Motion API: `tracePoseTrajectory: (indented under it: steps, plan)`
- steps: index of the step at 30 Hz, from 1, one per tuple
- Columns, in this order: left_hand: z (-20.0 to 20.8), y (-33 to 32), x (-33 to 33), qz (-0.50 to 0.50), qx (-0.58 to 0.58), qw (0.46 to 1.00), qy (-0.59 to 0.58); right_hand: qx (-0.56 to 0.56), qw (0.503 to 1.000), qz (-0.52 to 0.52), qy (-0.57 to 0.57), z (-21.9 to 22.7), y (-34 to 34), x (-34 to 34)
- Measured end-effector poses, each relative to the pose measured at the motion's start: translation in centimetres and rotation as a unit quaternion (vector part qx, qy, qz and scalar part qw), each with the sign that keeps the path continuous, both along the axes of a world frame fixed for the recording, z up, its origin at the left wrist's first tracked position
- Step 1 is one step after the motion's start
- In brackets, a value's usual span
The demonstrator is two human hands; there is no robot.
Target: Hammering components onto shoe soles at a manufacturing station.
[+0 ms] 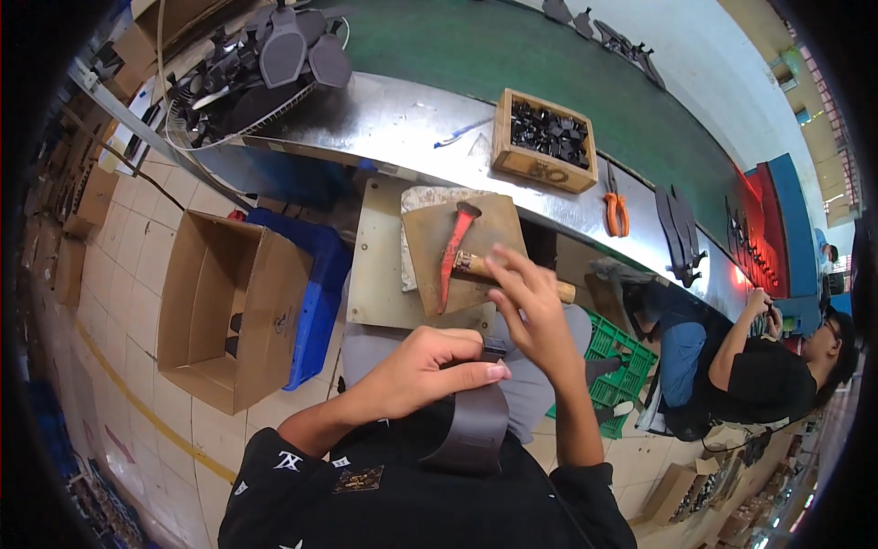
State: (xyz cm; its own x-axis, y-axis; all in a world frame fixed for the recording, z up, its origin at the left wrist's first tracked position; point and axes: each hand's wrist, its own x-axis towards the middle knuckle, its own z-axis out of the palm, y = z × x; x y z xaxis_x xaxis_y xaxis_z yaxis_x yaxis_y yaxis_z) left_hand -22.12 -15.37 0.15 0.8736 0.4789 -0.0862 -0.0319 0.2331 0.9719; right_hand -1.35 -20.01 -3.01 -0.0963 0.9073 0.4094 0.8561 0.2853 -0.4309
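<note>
My left hand (pixel 434 371) is closed on a dark brown strap piece (pixel 476 425), pinched near its upper end. The strap curves down over my lap, and a small black clip (pixel 494 348) shows at the fingertips. My right hand (pixel 535 316) is over the wooden handle of a hammer (pixel 468 265), fingers apart; whether they touch the handle I cannot tell. The hammer's long red head (pixel 453 256) lies across a worn brown board (pixel 425 233), which rests on a pale block (pixel 409 265).
Beyond the board, a metal ledge (pixel 393 114) carries a wooden box (pixel 544 174) of small black parts, orange-handled pliers (pixel 615 215) and dark straps (pixel 675 233). A wire basket of dark pieces (pixel 283 55) stands far left. Cardboard box (pixel 197 311) left, green crate (pixel 631 361) and co-worker (pixel 768 380) right.
</note>
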Motion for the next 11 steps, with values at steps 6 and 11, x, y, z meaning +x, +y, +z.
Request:
tracePoseTrajectory:
  steps: [6,11]
  plan:
    - [0.8,-0.6,0.7,-0.146,-0.104,0.984,-0.021,-0.069,0.889,0.154,0.426,1.5,-5.0,-0.4]
    - [0.9,-1.5,1.5,-0.273,-0.147,0.95,-0.034,-0.126,0.854,0.33,0.383,4.2,-5.4,1.3]
